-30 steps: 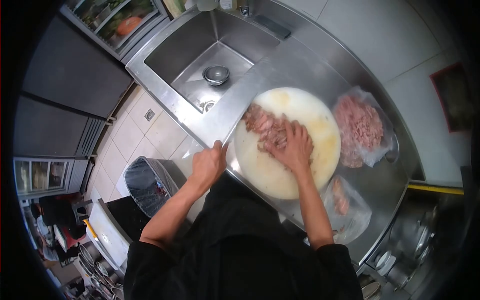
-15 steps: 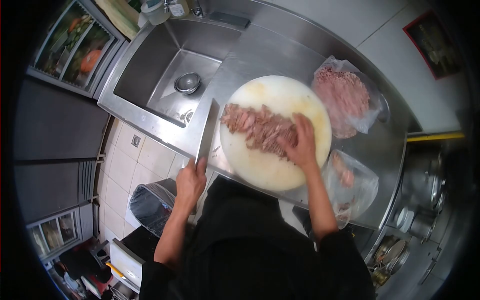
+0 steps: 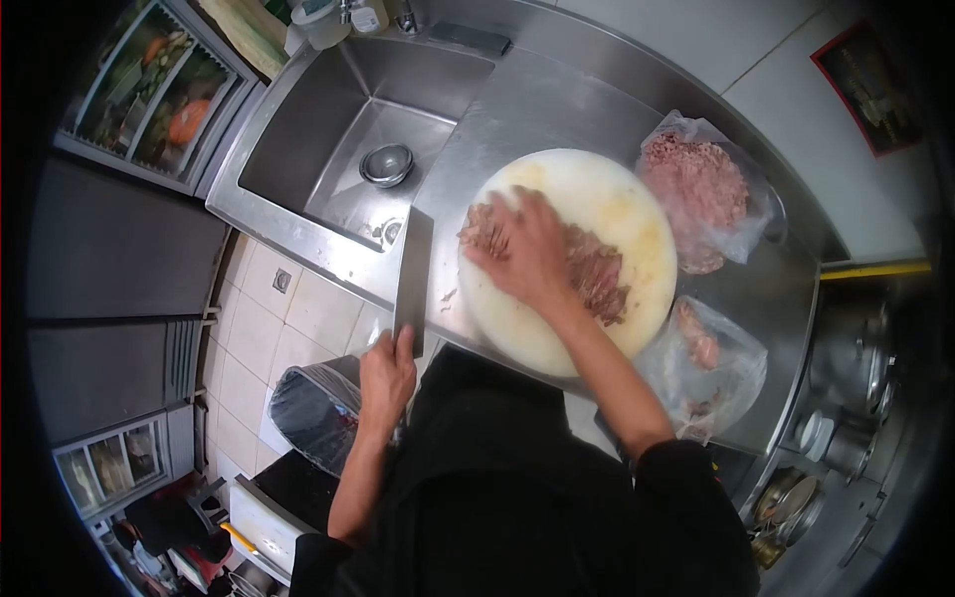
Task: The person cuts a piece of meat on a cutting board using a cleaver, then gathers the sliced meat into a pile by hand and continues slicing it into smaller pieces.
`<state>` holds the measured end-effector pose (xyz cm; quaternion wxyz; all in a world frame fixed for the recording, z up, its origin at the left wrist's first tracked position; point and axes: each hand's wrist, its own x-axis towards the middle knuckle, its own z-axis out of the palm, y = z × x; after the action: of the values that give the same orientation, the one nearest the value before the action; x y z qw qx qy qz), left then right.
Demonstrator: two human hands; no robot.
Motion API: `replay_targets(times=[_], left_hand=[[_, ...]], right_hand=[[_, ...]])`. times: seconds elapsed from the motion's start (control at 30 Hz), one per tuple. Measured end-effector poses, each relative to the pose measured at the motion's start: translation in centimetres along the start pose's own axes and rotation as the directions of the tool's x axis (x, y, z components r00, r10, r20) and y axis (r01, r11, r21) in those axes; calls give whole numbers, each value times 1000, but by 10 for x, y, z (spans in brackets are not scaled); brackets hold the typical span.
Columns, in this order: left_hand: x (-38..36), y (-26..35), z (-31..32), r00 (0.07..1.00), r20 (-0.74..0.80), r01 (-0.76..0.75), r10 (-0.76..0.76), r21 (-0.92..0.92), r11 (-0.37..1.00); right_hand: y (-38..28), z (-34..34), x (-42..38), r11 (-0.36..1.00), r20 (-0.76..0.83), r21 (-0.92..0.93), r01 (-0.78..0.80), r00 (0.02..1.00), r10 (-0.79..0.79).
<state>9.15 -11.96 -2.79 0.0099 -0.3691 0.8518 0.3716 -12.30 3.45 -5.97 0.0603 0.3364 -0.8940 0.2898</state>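
Note:
My left hand (image 3: 387,378) is closed round the handle of a large cleaver (image 3: 413,274), whose blade points up and away beside the round white cutting board (image 3: 547,343). Sliced meat (image 3: 597,274) lies in a band across the board. Over the left part of that meat rests my right hand (image 3: 524,244), fingers spread and slightly blurred, hiding the pieces beneath it. Right of the board are a plastic bag of minced meat (image 3: 694,179) and a second clear bag (image 3: 731,373) with a few pieces inside.
A steel sink (image 3: 338,149) with small bowls (image 3: 386,165) in it is at the left of the steel counter (image 3: 537,95). Below the counter edge stands a lined bin (image 3: 313,413). Pots and pans (image 3: 786,497) are at the lower right.
My right hand has moved left across the board, uncovering the meat on the right. The cleaver stays in my left hand, its blade a little more upright. The view has shifted slightly.

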Motion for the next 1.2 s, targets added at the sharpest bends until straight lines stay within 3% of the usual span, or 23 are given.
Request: replay_targets(times=[0.07, 0.17, 0.27, 0.3, 0.4, 0.43, 0.77, 0.9, 1.0, 1.1, 1.2], left_hand=[[-6, -1, -3, 1000, -18, -10, 10, -11, 1000], [-15, -13, -2, 997, -42, 56, -59, -72, 996], [-23, -31, 0, 993, -83, 65, -78, -146, 987], [-22, -38, 2, 991, -133, -9, -8, -128, 992], [-29, -40, -6, 975, -10, 212, -220, -231, 949], [-31, -39, -6, 981, -29, 176, -191, -275, 945], [-30, -24, -4, 982, -15, 181, -189, -224, 958], [-27, -18, 5, 993, -30, 106, -110, -120, 987], [-33, 22, 6, 989, -11, 143, -146, -141, 980], [-29, 42, 14, 984, 12, 177, -177, -145, 973], [-27, 49, 26, 983, 16, 184, -183, -106, 977]], right_hand=[[-6, 28, 13, 989, 45, -91, 118, 992, -114], [4, 44, 15, 985, 127, -100, 139, 984, -126], [8, 45, 10, 990, 70, -103, 97, 993, -90], [9, 44, 9, 988, 54, -128, 83, 996, -76], [14, 40, 1, 982, 19, -185, 41, 999, -38], [18, 39, -2, 980, 10, -197, 28, 1000, -26], [26, 17, -13, 968, 51, -227, -103, 992, 117], [27, -9, -12, 993, 81, -25, -113, 990, 115], [74, -56, -26, 973, 44, 188, -131, 991, 125], [118, -80, -65, 950, 22, 149, -275, 961, 275], [104, -50, -89, 962, 61, -88, -257, 963, 262]])
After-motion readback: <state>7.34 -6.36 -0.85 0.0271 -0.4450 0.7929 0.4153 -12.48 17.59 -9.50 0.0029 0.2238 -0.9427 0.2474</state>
